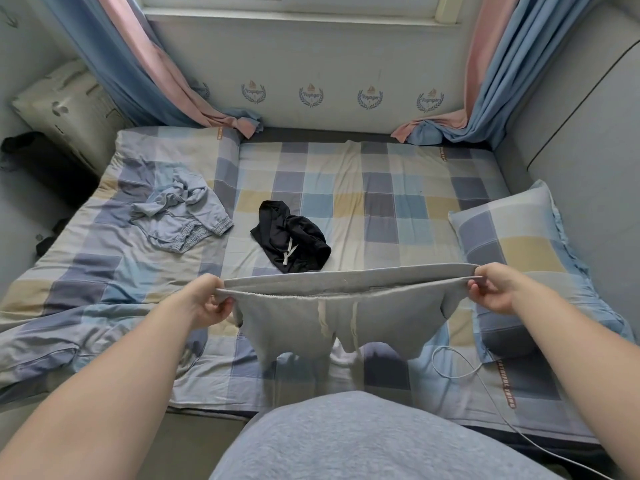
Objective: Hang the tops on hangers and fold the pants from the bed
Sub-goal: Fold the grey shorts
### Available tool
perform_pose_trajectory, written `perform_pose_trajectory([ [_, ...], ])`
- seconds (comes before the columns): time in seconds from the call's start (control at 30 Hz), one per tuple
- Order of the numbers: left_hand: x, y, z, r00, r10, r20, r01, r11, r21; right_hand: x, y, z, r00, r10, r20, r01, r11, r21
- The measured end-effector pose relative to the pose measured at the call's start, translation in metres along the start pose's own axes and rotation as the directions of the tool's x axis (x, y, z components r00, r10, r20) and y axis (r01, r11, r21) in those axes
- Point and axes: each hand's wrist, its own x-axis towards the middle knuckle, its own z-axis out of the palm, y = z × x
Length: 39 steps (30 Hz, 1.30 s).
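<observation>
At the waistband ends, curled fingers pinch the grey pants (pixel 332 306): left hand (pixel 207 301) on one end, right hand (pixel 495 289) on the other. The waistband is stretched taut and the legs hang over the near part of the bed (pixel 381 202). Black shorts (pixel 291 237) lie crumpled just beyond, a light-blue garment (pixel 180 213) further left, and a checked pillow (pixel 512 233) at right.

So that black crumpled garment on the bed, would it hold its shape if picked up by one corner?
Probably floppy: the black garment lies crumpled in soft folds on the bed, so it should sag from wherever it is pinched. Likely light, looking like thin cloth. Its white drawstring would probably dangle.
</observation>
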Motion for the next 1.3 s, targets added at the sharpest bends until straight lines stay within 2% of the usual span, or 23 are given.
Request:
perform_pose_trajectory([
  [0.1, -0.005, 0.009, 0.006, 0.996, 0.01, 0.084, -0.003, 0.997, -0.083, -0.011, -0.01, -0.001, 0.983, 0.067, 0.17, -0.081, 0.994, 0.078],
  [0.23, -0.015, 0.017, 0.018, 0.979, 0.07, 0.191, -0.017, 0.963, -0.269, -0.023, -0.017, 0.008, 0.941, -0.023, 0.338, -0.036, 0.985, 0.168],
  [0.3, -0.015, 0.017, 0.024, 0.97, 0.135, 0.2, -0.077, 0.958, -0.275, -0.025, -0.018, 0.011, 0.908, -0.088, 0.411, 0.017, 0.984, 0.175],
  [0.37, -0.012, 0.014, 0.031, 0.952, 0.263, 0.155, -0.242, 0.96, -0.141, -0.025, -0.016, 0.013, 0.876, -0.166, 0.453, 0.097, 0.981, 0.17],
  [0.4, -0.008, 0.011, 0.034, 0.928, 0.356, 0.107, -0.356, 0.934, -0.022, -0.024, -0.015, 0.015, 0.869, -0.214, 0.447, 0.159, 0.975, 0.158],
  [0.47, -0.004, 0.006, 0.036, 0.828, 0.561, 0.007, -0.542, 0.796, 0.269, -0.021, -0.013, 0.017, 0.863, -0.343, 0.372, 0.345, 0.936, 0.062],
  [0.53, -0.007, 0.004, 0.035, 0.712, 0.702, -0.007, -0.598, 0.612, 0.518, -0.017, -0.009, 0.019, 0.829, -0.48, 0.288, 0.531, 0.837, -0.132],
  [0.57, -0.008, 0.005, 0.035, 0.673, 0.74, 0.002, -0.6, 0.545, 0.586, -0.016, -0.008, 0.02, 0.8, -0.542, 0.257, 0.597, 0.764, -0.245],
  [0.63, -0.007, 0.006, 0.035, 0.639, 0.769, 0.008, -0.607, 0.498, 0.62, -0.012, -0.007, 0.018, 0.728, -0.65, 0.219, 0.667, 0.596, -0.447],
  [0.7, -0.009, 0.007, 0.036, 0.648, 0.762, -0.01, -0.616, 0.531, 0.581, -0.01, -0.008, 0.015, 0.657, -0.723, 0.213, 0.691, 0.464, -0.554],
  [0.8, -0.012, 0.013, 0.037, 0.701, 0.712, -0.042, -0.646, 0.659, 0.385, -0.012, -0.01, 0.01, 0.602, -0.757, 0.253, 0.712, 0.365, -0.6],
  [0.93, -0.017, 0.02, 0.039, 0.786, 0.617, -0.045, -0.607, 0.783, 0.134, -0.018, -0.011, 0.01, 0.594, -0.766, 0.244, 0.712, 0.36, -0.604],
  [1.0, -0.021, 0.023, 0.043, 0.798, 0.596, -0.089, -0.571, 0.795, 0.207, -0.022, -0.011, 0.014, 0.595, -0.77, 0.23, 0.71, 0.369, -0.599],
  [1.07, -0.028, 0.027, 0.047, 0.822, 0.533, -0.203, -0.48, 0.839, 0.256, -0.026, -0.012, 0.019, 0.597, -0.771, 0.223, 0.703, 0.369, -0.608],
  [1.1, -0.033, 0.027, 0.05, 0.857, 0.463, -0.223, -0.418, 0.881, 0.223, -0.028, -0.012, 0.022, 0.601, -0.77, 0.214, 0.698, 0.376, -0.609],
  [1.17, -0.045, 0.027, 0.059, 0.947, 0.284, -0.151, -0.274, 0.958, 0.088, -0.033, -0.013, 0.03, 0.639, -0.75, 0.172, 0.675, 0.439, -0.593],
  [1.23, -0.057, 0.026, 0.068, 0.983, 0.181, -0.012, -0.181, 0.983, 0.004, -0.04, -0.015, 0.039, 0.714, -0.693, 0.097, 0.626, 0.57, -0.533],
  [1.3, -0.065, 0.024, 0.078, 0.981, 0.164, 0.108, -0.162, 0.986, -0.029, -0.052, -0.015, 0.049, 0.807, -0.585, 0.074, 0.569, 0.738, -0.363],
])
